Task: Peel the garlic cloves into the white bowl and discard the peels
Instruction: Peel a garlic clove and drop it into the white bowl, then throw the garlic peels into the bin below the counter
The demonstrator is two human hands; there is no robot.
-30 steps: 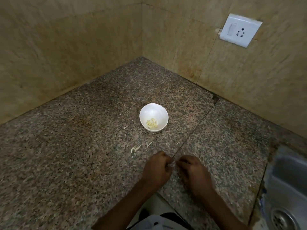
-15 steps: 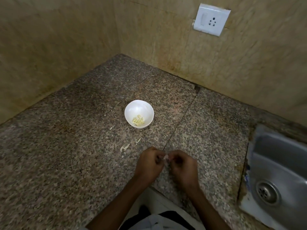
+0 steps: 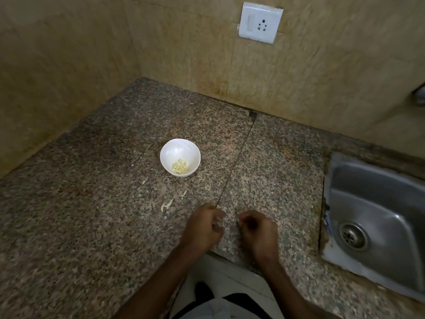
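Note:
A small white bowl (image 3: 170, 149) stands on the granite counter (image 3: 92, 226) and holds several peeled garlic cloves (image 3: 180, 168). A few pale peel scraps (image 3: 166, 205) lie on the counter in front of it. My left hand (image 3: 203, 226) is near the counter's front edge, its fingers pinched on a small pale garlic clove that is mostly hidden. My right hand (image 3: 258, 229) is a short gap to its right, fingers curled, with a tiny pale scrap that looks like peel at its fingertips. Both hands are well in front of the bowl.
A steel sink (image 3: 379, 203) with a drain (image 3: 354, 236) is set into the counter at the right. Tiled walls close the back and left, with a white wall socket (image 3: 261, 23) above. The counter's front edge runs just behind my wrists.
My hands were touching fingertip to fingertip and are now pulled a little apart. The view has swung right, so more of the sink shows. The bowl has not moved.

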